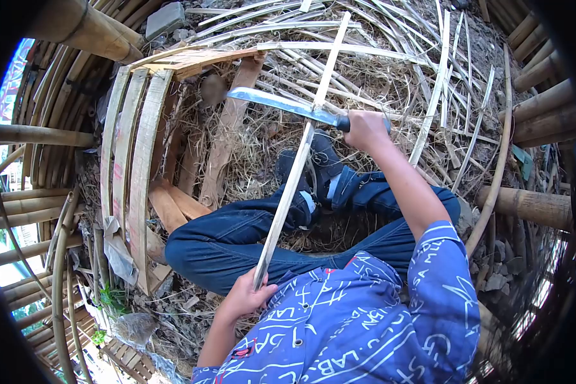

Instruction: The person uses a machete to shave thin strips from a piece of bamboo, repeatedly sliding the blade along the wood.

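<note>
My right hand [365, 130] grips the dark handle of a long knife [281, 104], whose blade points left and lies across a long pale bamboo strip [297, 160]. My left hand [246, 296] holds the near end of that strip by my lap. The strip runs from my left hand up and away to the top of the view, crossing my folded legs in blue jeans [237, 237].
Curved split bamboo slats [141, 166] lie to the left. Thin bamboo strips [441, 83] and dry shavings [262, 141] cover the ground ahead. Thick bamboo poles [531, 205] are stacked at the right and around the left edge [38, 136].
</note>
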`<state>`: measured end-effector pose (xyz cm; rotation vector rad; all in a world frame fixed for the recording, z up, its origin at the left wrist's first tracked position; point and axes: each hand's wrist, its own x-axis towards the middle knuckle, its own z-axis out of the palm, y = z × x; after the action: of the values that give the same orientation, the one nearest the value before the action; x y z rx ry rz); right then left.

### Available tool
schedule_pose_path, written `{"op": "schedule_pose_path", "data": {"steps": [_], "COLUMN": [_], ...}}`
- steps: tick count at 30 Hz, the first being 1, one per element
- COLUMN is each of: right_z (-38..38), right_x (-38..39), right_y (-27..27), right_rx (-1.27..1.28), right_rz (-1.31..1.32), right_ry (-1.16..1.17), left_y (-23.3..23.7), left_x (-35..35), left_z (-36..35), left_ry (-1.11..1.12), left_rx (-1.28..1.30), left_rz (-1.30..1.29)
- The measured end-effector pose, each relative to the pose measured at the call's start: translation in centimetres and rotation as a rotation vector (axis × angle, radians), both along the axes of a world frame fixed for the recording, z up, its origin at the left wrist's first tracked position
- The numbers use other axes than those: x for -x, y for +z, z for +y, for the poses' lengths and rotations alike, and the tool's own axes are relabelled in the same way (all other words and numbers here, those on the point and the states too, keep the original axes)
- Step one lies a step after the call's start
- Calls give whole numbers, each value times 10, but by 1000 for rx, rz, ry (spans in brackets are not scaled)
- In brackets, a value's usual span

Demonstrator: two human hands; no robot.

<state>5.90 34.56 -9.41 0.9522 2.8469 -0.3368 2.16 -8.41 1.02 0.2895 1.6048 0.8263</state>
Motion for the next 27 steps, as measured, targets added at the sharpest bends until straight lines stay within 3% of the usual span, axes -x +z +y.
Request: {"op": "schedule_pose_path", "data": {"steps": [6,9,13,15,19,21,23,24,27], "right_z": [-45,-31,42,77,94,87,62,43,-10], "right_x": [-21,-15,10,4,-24,-33,-43,-49,-64], "right_y": [17,13,0,0,7,-2,-6,-8,-13], "right_rx": [111,79,53,14,-13,-9,49,0,207], "right_rz": [-64,-57,-230,-184,-225,-206,-155,-116,-56], "right_ry": [195,153,-269,-429,-445,-432,-389,-320,-261], "left_y": [-12,-5,4,13,6,-5,-12,-14,-8], "left_x": [-8,-11,-21,-20,-23,-21,-15,-11,0], "left_z": [-4,-11,-28,-38,-52,-52,-51,-46,-26], "left_ry": [140,94,78,-44,-24,-13,109,58,85], "left_rx": [-48,-43,-42,-10,27,40,36,30,168], "left_rz": [-133,-111,-124,-14,-19,-32,-232,-175,-243]}}
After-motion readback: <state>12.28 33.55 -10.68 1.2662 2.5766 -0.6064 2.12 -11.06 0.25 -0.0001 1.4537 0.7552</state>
